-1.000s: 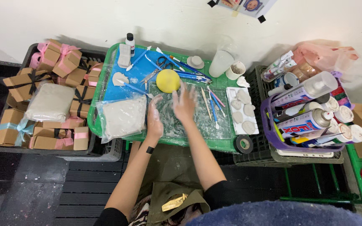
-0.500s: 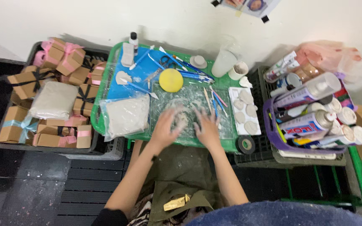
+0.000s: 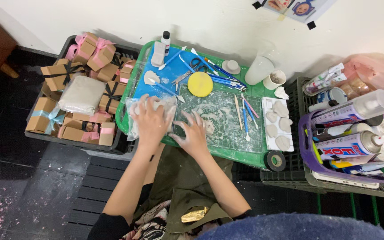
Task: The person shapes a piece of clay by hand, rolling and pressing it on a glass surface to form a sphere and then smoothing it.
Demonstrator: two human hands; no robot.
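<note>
On the near left part of the green tray (image 3: 245,156), a clear plastic bag of pale clay (image 3: 135,116) lies under the left hand (image 3: 151,120), whose fingers are spread flat and press on it without closing. Just beside it, the right hand (image 3: 194,132), clay-smeared, rests with fingers splayed wide on the transparent work mat (image 3: 221,116), which is streaked with white residue. Behind the hands sit a yellow round sponge (image 3: 200,84), a blue sheet (image 3: 156,89) bearing a small clay piece, scissors and a scatter of blue and white modelling tools (image 3: 221,75); more tools (image 3: 243,113) lie along the mat's right edge. A white palette (image 3: 277,124) at the tray's right holds several flat clay shapes, with a black tape roll (image 3: 275,160) near its front corner. To the left, a dark crate (image 3: 65,138) holds brown gift boxes (image 3: 61,75) tied with pink, black and blue ribbon. To the right, a purple basket (image 3: 305,146) contains spray cans (image 3: 350,144) lying on their sides.
</note>
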